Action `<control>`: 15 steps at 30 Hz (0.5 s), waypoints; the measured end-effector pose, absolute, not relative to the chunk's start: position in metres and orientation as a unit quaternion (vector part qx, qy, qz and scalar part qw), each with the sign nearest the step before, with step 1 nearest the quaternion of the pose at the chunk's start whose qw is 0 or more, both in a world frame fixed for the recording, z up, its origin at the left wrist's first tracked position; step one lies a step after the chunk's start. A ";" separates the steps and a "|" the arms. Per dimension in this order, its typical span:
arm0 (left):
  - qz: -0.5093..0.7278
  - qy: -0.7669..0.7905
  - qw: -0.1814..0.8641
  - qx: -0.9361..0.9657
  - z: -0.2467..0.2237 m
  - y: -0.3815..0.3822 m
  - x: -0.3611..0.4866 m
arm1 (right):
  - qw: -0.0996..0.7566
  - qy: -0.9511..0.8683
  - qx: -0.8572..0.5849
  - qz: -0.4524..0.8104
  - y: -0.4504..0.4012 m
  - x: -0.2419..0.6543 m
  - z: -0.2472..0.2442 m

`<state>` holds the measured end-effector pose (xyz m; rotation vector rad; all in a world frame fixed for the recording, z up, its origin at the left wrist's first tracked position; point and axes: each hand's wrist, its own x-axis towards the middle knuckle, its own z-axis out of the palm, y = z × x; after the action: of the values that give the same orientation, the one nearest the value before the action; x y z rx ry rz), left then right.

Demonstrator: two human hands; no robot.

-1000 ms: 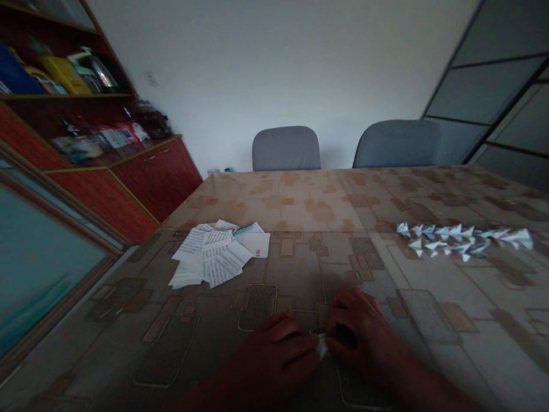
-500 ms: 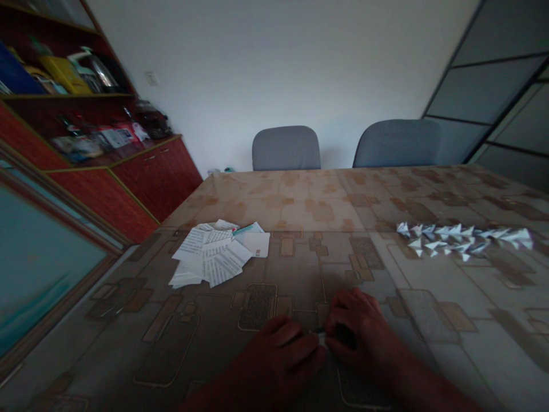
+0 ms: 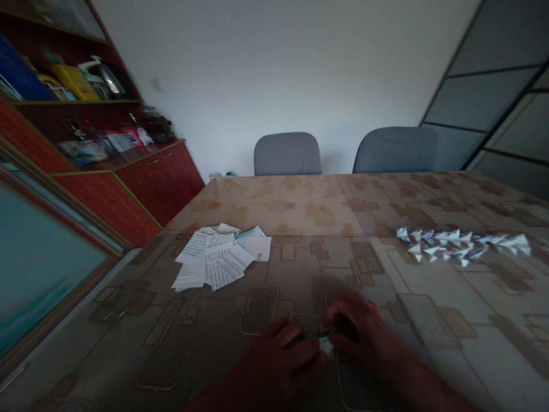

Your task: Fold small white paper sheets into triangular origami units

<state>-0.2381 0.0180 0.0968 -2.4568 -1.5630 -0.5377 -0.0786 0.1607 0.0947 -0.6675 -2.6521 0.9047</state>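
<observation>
A small piece of folded paper (image 3: 326,345) shows between my two hands, low in the view near the table's front. The fingers of my left hand (image 3: 285,357) are closed on its left side. On its right, my right hand (image 3: 362,329) pinches the same piece, with thumb and fingers curled. Much of the paper is hidden by the fingers, and a thin dark strip shows beside it. Printed paper sheets (image 3: 223,263) lie in a loose, overlapping pile at the left. Several small folded paper shapes (image 3: 463,243) stand in rows at the right.
A patterned cloth covers the table (image 3: 300,212). Two grey chairs (image 3: 287,153) stand behind its far edge, against the wall. To the left is a red cabinet (image 3: 158,177) with a kettle and other items on its shelves.
My fingers have shifted slightly and more of the small white paper shows between them. The whole scene sits a little lower in view.
</observation>
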 end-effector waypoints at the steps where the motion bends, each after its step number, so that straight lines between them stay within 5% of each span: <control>1: -0.185 -0.529 0.088 -0.823 0.098 0.018 -0.237 | 0.132 -0.913 -0.236 0.306 0.159 -0.079 0.093; 15: -0.248 -0.590 -0.019 -0.768 0.097 0.014 -0.234 | 0.127 -0.920 -0.199 0.314 0.165 -0.077 0.092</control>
<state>-0.2345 0.0144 0.0975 -2.4437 -1.8755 -0.7878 -0.0765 0.1655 0.0924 -0.5789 -2.6757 0.9137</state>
